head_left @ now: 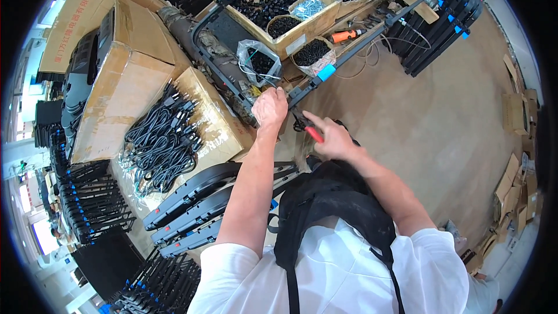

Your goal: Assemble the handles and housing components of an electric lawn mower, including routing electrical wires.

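My left hand (270, 107) is closed at the corner of a dark metal frame (237, 89). A thin dark strand runs up from its fingers, but what they grip is hidden. To its right, my right hand (336, 138) wraps around red-handled pliers (314, 134), whose jaws point toward the frame's corner. A small black part (299, 123) sits by the jaws; whether they grip it I cannot tell. Blue tape (326, 72) is stuck on the frame's bar. Just beyond my left hand lies a clear plastic bag (257, 65) of small black parts.
At the back, a cardboard tray (282, 43) holds black parts and screws. An orange-handled tool (344, 36) lies beside it. Black power cords (165, 139) are heaped on a carton at left. Long black panels (203, 197) lie by my left arm; black frames (444, 20) stand at far right.
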